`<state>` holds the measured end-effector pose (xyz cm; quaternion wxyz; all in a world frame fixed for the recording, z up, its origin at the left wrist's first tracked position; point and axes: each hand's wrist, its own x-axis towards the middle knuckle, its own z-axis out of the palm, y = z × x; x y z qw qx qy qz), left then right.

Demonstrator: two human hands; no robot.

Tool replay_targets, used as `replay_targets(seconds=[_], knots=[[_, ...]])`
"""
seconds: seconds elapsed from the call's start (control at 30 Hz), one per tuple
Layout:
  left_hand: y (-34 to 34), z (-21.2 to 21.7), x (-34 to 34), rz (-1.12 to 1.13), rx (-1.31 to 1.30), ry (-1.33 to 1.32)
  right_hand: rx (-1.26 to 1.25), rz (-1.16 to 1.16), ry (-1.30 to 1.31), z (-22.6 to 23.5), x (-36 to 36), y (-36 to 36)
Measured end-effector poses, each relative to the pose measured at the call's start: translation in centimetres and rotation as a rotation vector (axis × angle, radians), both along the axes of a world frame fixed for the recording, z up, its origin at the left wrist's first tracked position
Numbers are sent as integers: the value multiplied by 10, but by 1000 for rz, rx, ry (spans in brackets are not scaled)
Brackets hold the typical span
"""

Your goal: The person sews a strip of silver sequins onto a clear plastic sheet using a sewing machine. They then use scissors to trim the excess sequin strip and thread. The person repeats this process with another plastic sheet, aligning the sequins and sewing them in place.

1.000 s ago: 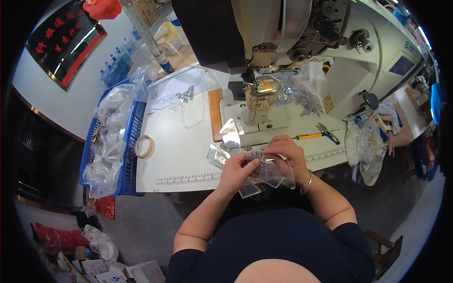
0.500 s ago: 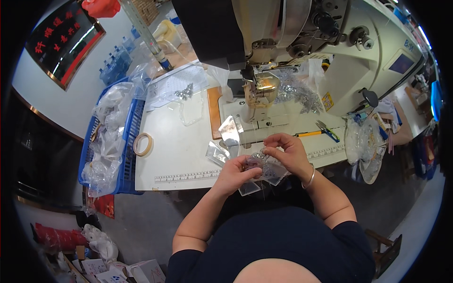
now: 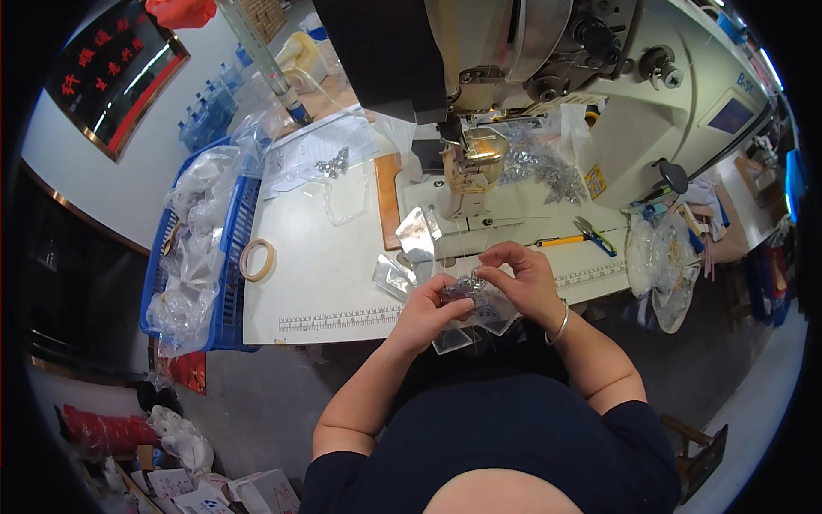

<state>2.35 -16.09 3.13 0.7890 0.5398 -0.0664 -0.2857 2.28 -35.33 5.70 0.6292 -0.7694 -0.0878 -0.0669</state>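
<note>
At the table's front edge, my left hand (image 3: 431, 315) is closed on a piece of clear plastic with silver, glittery bits (image 3: 490, 310), thumb on top. My right hand (image 3: 527, 281) pinches the upper edge of this same piece between thumb and forefinger. What exactly lies under the fingertips is too small to make out. Shiny clear plastic sheets (image 3: 417, 240) lie just beyond my left hand, under the sewing machine's head (image 3: 479, 158). More silver pieces (image 3: 548, 170) are heaped behind the machine's needle area.
A blue basket (image 3: 233, 257) of plastic bags stands at the left, beside a tape roll (image 3: 258, 259). Snips (image 3: 597, 237) and a yellow pen-like tool (image 3: 561, 242) lie to the right. Plastic bags (image 3: 661, 257) hang at the right edge. Papers (image 3: 300, 158) lie at the back left.
Both hands stay almost in place at the glittery plastic piece. The fingers have shifted only slightly, and more of the silver bits shows between them.
</note>
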Motion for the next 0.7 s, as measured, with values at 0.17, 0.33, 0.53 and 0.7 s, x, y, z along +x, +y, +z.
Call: replay_targets(seconds=[0.17, 0.33, 0.53, 0.7], knots=[[-1, 0, -1, -1, -56, -5, -43, -12, -101, 1, -1, 0], [1, -4, 0, -9, -152, 78, -13, -19, -118, 3, -2, 2], [-2, 2, -1, 25, -34, -8, -29, -22, -138, 6, -3, 2], [-4, 2, -3, 77, 26, -43, -27, -7, -171, 6, -4, 3]])
